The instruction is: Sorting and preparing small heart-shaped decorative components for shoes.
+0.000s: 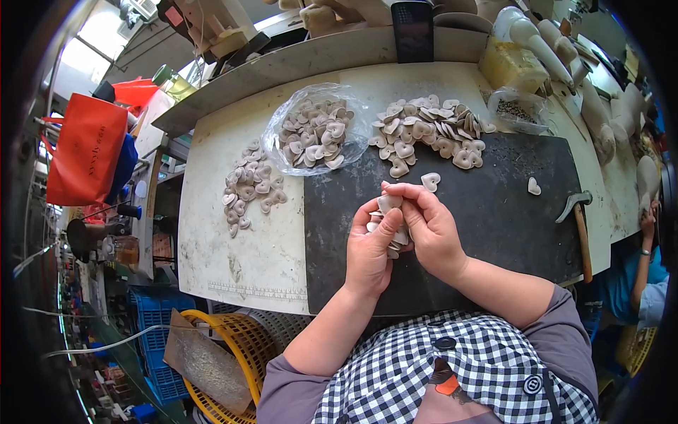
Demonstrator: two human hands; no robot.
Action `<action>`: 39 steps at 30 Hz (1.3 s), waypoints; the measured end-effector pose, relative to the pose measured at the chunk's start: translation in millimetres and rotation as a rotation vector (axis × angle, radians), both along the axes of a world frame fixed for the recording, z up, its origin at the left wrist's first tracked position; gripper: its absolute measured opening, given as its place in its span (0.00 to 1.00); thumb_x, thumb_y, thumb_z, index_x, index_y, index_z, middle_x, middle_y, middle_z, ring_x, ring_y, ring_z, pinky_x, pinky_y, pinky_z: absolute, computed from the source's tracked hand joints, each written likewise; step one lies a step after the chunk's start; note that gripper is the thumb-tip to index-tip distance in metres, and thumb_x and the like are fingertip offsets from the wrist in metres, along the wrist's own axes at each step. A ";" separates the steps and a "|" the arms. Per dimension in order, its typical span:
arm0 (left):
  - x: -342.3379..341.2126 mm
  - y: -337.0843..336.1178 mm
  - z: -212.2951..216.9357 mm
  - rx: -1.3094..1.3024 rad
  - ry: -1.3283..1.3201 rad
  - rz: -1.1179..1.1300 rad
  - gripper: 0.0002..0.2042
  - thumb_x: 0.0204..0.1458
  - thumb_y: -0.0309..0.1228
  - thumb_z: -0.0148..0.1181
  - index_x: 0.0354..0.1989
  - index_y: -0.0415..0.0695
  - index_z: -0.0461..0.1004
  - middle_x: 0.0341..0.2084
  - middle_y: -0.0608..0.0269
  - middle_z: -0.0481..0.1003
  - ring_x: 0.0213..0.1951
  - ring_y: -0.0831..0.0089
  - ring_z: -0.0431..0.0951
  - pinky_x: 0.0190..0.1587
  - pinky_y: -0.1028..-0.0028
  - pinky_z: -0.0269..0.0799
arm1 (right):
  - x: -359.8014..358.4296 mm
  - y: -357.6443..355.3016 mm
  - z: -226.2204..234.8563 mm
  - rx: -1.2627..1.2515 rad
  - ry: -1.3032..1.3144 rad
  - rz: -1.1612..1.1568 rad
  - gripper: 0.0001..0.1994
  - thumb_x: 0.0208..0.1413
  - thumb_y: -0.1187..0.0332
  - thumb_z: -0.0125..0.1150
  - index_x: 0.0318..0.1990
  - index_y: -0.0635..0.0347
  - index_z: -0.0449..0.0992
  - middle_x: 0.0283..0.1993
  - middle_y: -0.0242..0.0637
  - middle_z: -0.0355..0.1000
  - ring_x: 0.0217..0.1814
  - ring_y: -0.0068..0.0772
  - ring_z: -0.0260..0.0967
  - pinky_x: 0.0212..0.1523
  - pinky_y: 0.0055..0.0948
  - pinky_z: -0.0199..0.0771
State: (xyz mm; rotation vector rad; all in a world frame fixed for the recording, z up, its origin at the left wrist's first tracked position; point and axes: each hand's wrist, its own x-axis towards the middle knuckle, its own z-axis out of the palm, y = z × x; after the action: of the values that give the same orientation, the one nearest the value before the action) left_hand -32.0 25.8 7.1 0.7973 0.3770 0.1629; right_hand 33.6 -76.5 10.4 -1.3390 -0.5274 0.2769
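Hands meet over the dark mat — the left hand is closed around a small stack of heart-shaped pieces, and the right hand pinches the top one from the right side; a loose pile of hearts lies further ahead, nearer the right hand
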 end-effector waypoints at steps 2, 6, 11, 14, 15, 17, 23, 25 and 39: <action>1.9 1.4 -4.1 -0.086 -0.005 0.051 0.16 0.57 0.34 0.64 0.52 0.50 0.69 0.40 0.67 0.76 0.38 0.75 0.79 0.32 0.75 0.78 | -0.2 -0.7 2.2 -0.017 -0.033 0.011 0.12 0.67 0.76 0.45 0.52 0.61 0.73 0.54 0.40 0.72 0.59 0.33 0.69 0.61 0.30 0.67; 1.3 0.8 -0.3 -0.139 -0.025 0.053 0.14 0.57 0.32 0.64 0.50 0.51 0.70 0.42 0.68 0.76 0.38 0.74 0.79 0.34 0.74 0.78 | 1.2 -4.4 7.9 -0.188 -0.460 0.014 0.14 0.68 0.75 0.42 0.56 0.64 0.71 0.61 0.42 0.68 0.65 0.35 0.65 0.68 0.32 0.56; 37.1 35.5 28.4 0.001 -0.098 0.076 0.13 0.55 0.25 0.62 0.48 0.47 0.69 0.38 0.61 0.76 0.37 0.68 0.80 0.31 0.73 0.80 | 11.1 -11.4 10.6 0.147 -0.037 0.027 0.18 0.69 0.72 0.43 0.64 0.64 0.62 0.64 0.41 0.64 0.69 0.33 0.58 0.69 0.30 0.54; 79.0 92.8 37.2 0.461 -0.185 0.186 0.11 0.54 0.21 0.62 0.44 0.43 0.71 0.37 0.59 0.77 0.35 0.73 0.79 0.30 0.73 0.80 | 32.6 -31.3 9.0 0.110 -0.046 -0.013 0.18 0.69 0.71 0.44 0.64 0.65 0.61 0.63 0.39 0.65 0.68 0.29 0.59 0.67 0.28 0.56; 90.1 113.4 38.7 0.685 -0.130 0.211 0.09 0.53 0.20 0.62 0.42 0.40 0.73 0.37 0.61 0.77 0.33 0.77 0.78 0.28 0.76 0.77 | 34.6 -33.6 6.4 0.123 0.014 -0.034 0.16 0.68 0.71 0.47 0.61 0.64 0.65 0.60 0.37 0.68 0.65 0.27 0.62 0.65 0.27 0.59; 114.9 158.3 28.2 1.415 0.111 0.253 0.15 0.47 0.31 0.68 0.43 0.43 0.76 0.44 0.55 0.75 0.41 0.66 0.78 0.44 0.67 0.76 | 35.2 -45.9 4.8 0.003 -0.017 -0.038 0.15 0.67 0.71 0.50 0.58 0.63 0.68 0.57 0.36 0.69 0.63 0.27 0.63 0.62 0.27 0.62; 127.5 164.6 21.2 1.923 0.321 0.050 0.26 0.47 0.43 0.69 0.54 0.46 0.74 0.58 0.44 0.66 0.60 0.51 0.66 0.63 0.60 0.61 | 33.6 -69.1 10.6 -0.636 -0.645 -0.044 0.16 0.51 0.69 0.67 0.48 0.57 0.76 0.52 0.39 0.71 0.55 0.45 0.67 0.57 0.39 0.67; 120.1 169.0 20.4 1.880 0.158 0.088 0.27 0.48 0.42 0.69 0.56 0.46 0.72 0.60 0.44 0.66 0.62 0.50 0.64 0.63 0.61 0.62 | 28.9 -71.6 19.3 -0.710 -0.716 -0.011 0.16 0.50 0.67 0.68 0.47 0.57 0.76 0.53 0.39 0.71 0.55 0.44 0.66 0.58 0.39 0.67; 13.3 71.9 42.6 1.538 0.021 -0.407 0.12 0.45 0.16 0.65 0.38 0.43 0.78 0.30 0.67 0.65 0.30 0.77 0.68 0.36 0.77 0.69 | 50.2 -71.1 12.1 -0.710 -0.496 0.140 0.09 0.45 0.75 0.68 0.36 0.58 0.78 0.42 0.37 0.71 0.48 0.41 0.68 0.51 0.36 0.71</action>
State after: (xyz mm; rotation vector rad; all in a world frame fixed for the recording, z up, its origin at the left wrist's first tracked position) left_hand -18.6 97.6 49.8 2.3676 0.0281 0.0323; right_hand 83.8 -147.6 22.5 -2.0851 -0.9992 0.2559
